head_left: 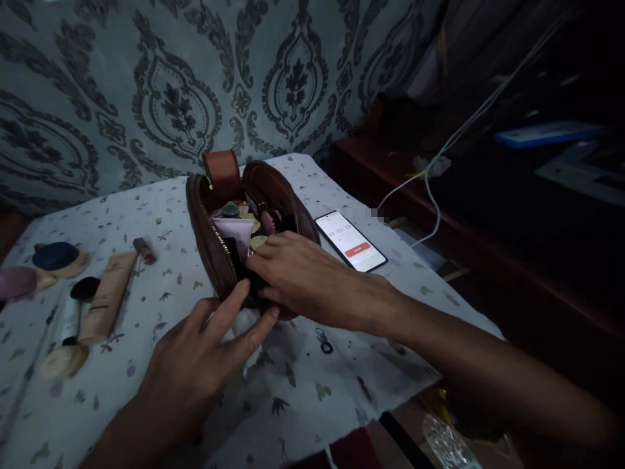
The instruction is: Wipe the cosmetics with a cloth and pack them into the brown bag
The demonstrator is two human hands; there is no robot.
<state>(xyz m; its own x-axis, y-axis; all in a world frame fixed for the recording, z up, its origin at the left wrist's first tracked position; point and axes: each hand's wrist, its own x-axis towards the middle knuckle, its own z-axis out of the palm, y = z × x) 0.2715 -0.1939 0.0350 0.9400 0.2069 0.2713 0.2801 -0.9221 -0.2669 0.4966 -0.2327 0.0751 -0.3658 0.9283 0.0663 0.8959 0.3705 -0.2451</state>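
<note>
A brown zippered makeup bag stands unzipped on the cloth. Inside are a pale tube, a round item with a dark green lid and other small items hard to make out. My left hand holds the bag's near edge between forefinger and thumb. My right hand reaches over the near right rim into the bag. Its fingertips are hidden or in shadow, so whether they grip anything does not show.
Left of the bag lie a beige tube, a brush, a small lip gloss tube, a dark blue compact and a cream round item. A lit phone lies at right. White cables hang beyond; a plastic bottle is below.
</note>
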